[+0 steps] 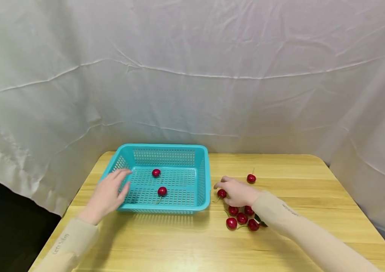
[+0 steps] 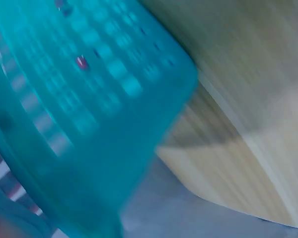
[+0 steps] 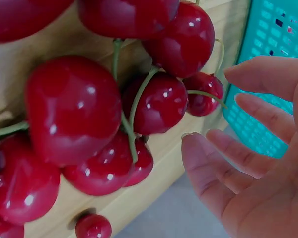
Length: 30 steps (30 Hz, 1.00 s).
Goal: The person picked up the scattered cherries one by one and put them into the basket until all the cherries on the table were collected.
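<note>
Two red cherries, a nearer cherry [image 1: 162,191] and a farther one [image 1: 156,173], lie inside the turquoise plastic basket [image 1: 165,208]. Over the basket's left rim hovers my left hand [image 1: 105,194], fingers spread and holding nothing. To the right of the basket, my right hand [image 1: 238,193] reaches in beside a cherry [image 1: 222,193]. In the right wrist view its thumb and fingers [image 3: 253,158] stand apart, with no cherry gripped between them. Several stemmed cherries [image 3: 73,110] lie clustered under and in front of that hand.
One cherry [image 1: 251,178] lies apart, farther back on the wooden table [image 1: 165,245]. A dark green leaf [image 1: 260,220] shows under the right sleeve, beside the cluster. Pale draped cloth [image 1: 192,102] hangs behind the table.
</note>
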Available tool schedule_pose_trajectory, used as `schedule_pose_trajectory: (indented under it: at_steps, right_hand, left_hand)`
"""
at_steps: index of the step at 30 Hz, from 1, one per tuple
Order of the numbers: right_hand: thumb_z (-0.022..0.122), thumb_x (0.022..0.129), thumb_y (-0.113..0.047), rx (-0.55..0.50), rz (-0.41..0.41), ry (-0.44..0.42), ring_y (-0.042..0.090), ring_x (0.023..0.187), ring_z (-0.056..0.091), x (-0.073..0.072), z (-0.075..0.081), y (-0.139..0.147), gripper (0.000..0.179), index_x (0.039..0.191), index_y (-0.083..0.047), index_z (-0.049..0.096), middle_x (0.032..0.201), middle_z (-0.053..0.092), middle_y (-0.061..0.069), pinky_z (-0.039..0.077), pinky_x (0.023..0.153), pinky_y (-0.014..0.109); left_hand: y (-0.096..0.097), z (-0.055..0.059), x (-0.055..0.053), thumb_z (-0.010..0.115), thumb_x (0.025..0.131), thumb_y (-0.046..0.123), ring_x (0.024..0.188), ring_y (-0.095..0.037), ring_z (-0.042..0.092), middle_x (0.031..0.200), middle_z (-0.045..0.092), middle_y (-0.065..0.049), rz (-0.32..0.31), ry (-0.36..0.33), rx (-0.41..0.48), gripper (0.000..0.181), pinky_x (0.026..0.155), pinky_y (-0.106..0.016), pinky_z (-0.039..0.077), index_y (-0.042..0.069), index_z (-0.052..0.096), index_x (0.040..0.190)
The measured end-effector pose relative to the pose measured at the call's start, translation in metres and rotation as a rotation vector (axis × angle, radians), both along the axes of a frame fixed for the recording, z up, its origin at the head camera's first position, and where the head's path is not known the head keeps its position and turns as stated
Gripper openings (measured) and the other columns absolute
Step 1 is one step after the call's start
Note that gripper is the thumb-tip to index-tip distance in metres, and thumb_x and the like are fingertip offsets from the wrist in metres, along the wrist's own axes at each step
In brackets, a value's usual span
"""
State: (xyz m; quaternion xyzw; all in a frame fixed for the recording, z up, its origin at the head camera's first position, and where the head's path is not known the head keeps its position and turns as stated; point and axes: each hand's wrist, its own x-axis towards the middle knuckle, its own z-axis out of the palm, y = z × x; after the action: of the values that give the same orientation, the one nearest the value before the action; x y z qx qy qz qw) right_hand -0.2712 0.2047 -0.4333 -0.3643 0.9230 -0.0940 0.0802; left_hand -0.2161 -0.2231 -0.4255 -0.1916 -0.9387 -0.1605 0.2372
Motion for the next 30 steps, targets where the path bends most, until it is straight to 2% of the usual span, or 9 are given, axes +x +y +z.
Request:
schedule_pose_trajectory:
  at_steps: [7,11,15,19,26,30]
  right_hand:
    - [0.071,0.081,0.0,0.036,-0.015,-0.044,0.015,0.081,0.055,-0.004,-0.006,-0.005,0.042,0.122,-0.004,0.067,0.108,0.061,0.013,0.057,0.079,0.033]
    - [0.073,0.082,0.001,0.049,-0.021,-0.047,0.015,0.079,0.055,-0.003,-0.01,-0.003,0.031,0.112,-0.005,0.07,0.099,0.059,0.009,0.057,0.078,0.033]
    - [0.072,0.082,0.005,0.042,-0.042,-0.069,0.014,0.079,0.054,-0.003,-0.014,-0.002,0.024,0.104,-0.006,0.07,0.096,0.058,0.008,0.056,0.077,0.032]
    - [0.069,0.083,0.007,0.019,-0.05,-0.082,0.014,0.08,0.055,-0.004,-0.015,-0.001,0.024,0.104,-0.005,0.07,0.098,0.06,0.009,0.057,0.078,0.031]
    - [0.069,0.085,0.002,-0.054,-0.055,-0.08,0.014,0.083,0.056,-0.005,-0.012,0.007,0.021,0.105,-0.004,0.068,0.101,0.061,0.008,0.056,0.081,0.033]
    - [0.069,0.087,-0.001,-0.103,-0.077,-0.036,0.012,0.078,0.054,-0.006,-0.009,0.016,0.022,0.109,-0.003,0.066,0.101,0.061,0.007,0.055,0.076,0.029]
  left_hand:
    - [0.05,-0.001,0.013,0.062,0.099,0.024,0.114,-0.027,0.069,0.122,0.072,-0.005,-0.149,-0.127,-0.1,0.028,0.096,-0.045,0.058,0.012,0.067,0.124]
    - [0.073,-0.003,0.018,0.058,0.101,0.034,0.108,-0.018,0.071,0.118,0.074,0.001,-0.286,-0.19,-0.14,0.029,0.092,-0.039,0.059,0.016,0.068,0.122]
    - [0.091,-0.005,0.021,0.052,0.102,0.046,0.103,-0.014,0.072,0.115,0.074,0.004,-0.4,-0.225,-0.185,0.04,0.089,-0.036,0.059,0.017,0.068,0.124]
    - [0.103,-0.01,0.02,0.049,0.103,0.048,0.103,-0.014,0.072,0.114,0.074,0.005,-0.451,-0.19,-0.236,0.042,0.087,-0.034,0.06,0.017,0.069,0.123]
    - [0.107,-0.017,0.017,0.049,0.105,0.04,0.084,-0.007,0.069,0.095,0.073,0.01,-0.467,-0.08,-0.265,0.027,0.071,-0.025,0.056,0.021,0.068,0.105]
    - [0.109,-0.018,0.016,0.05,0.105,0.039,0.081,-0.007,0.07,0.092,0.074,0.01,-0.472,-0.055,-0.26,0.027,0.069,-0.025,0.056,0.02,0.069,0.103]
